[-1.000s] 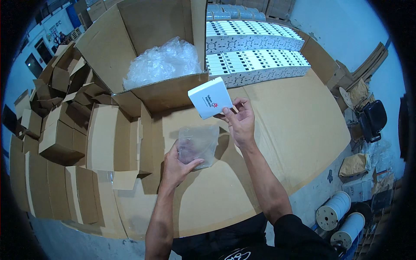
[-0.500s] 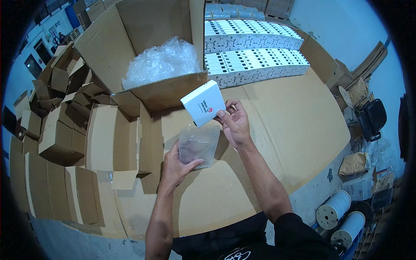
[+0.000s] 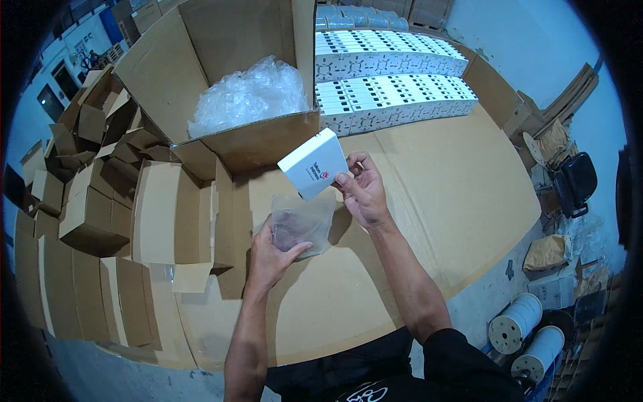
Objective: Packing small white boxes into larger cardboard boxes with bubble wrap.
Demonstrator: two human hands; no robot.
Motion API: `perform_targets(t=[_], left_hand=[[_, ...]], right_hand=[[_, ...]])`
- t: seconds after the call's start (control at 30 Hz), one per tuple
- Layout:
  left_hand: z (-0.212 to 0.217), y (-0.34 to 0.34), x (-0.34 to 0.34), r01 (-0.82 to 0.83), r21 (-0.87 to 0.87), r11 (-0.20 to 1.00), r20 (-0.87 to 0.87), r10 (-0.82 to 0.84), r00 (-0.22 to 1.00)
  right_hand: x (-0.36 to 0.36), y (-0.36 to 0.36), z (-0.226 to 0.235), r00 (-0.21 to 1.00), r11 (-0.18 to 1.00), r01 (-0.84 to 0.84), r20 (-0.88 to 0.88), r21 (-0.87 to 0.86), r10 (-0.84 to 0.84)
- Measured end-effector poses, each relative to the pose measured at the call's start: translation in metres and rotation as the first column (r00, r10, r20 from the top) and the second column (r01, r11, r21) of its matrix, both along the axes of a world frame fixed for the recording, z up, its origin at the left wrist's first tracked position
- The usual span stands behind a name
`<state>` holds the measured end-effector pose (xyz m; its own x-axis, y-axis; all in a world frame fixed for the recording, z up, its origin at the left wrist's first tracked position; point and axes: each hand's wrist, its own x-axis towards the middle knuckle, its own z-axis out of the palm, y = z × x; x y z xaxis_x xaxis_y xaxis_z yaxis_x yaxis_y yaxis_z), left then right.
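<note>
Between the thumb and fingers of my right hand (image 3: 364, 191) is a flat white plastic case (image 3: 313, 163), tilted, with a small printed mark on its face. Below it and to the left, my left hand (image 3: 273, 253) grips a clear plastic bag (image 3: 305, 224) by its lower left part. The bag looks empty and stands apart from the case. Both hands are above the cardboard-covered table (image 3: 429, 214).
A large open carton (image 3: 261, 137) with crumpled clear plastic bags (image 3: 251, 97) stands at the far left of my hands. Rows of white cases (image 3: 402, 100) line the back. Small open cardboard boxes (image 3: 157, 214) crowd the left. Cable spools (image 3: 516, 323) sit on the floor, lower right.
My left hand has shifted slightly left with the plastic bag, drawing it a little away from the white case. The case has tilted slightly; my right hand has barely moved.
</note>
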<state>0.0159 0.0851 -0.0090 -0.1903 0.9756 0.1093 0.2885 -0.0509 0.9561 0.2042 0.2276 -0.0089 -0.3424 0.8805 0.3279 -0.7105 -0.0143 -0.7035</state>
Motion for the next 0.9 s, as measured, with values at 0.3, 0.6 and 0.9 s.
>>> perform_targets(t=[0.3, 0.6, 0.9], left_hand=[[-0.002, 0.001, -0.003, -0.094, 0.019, 0.995, -0.020, 0.095, 0.995], [0.000, 0.003, -0.002, -0.054, -0.017, 0.998, 0.014, 0.054, 0.998], [0.004, 0.003, 0.004, -0.022, -0.029, 0.999, 0.202, 0.027, 0.979]], right_hand=[[0.007, 0.002, 0.006, 0.973, 0.994, 0.061, 0.217, 0.092, -0.080], [0.008, -0.002, 0.012, 0.910, 0.990, 0.001, 0.410, 0.139, -0.059], [0.005, -0.002, 0.000, 0.862, 0.979, -0.058, 0.504, 0.196, -0.050]])
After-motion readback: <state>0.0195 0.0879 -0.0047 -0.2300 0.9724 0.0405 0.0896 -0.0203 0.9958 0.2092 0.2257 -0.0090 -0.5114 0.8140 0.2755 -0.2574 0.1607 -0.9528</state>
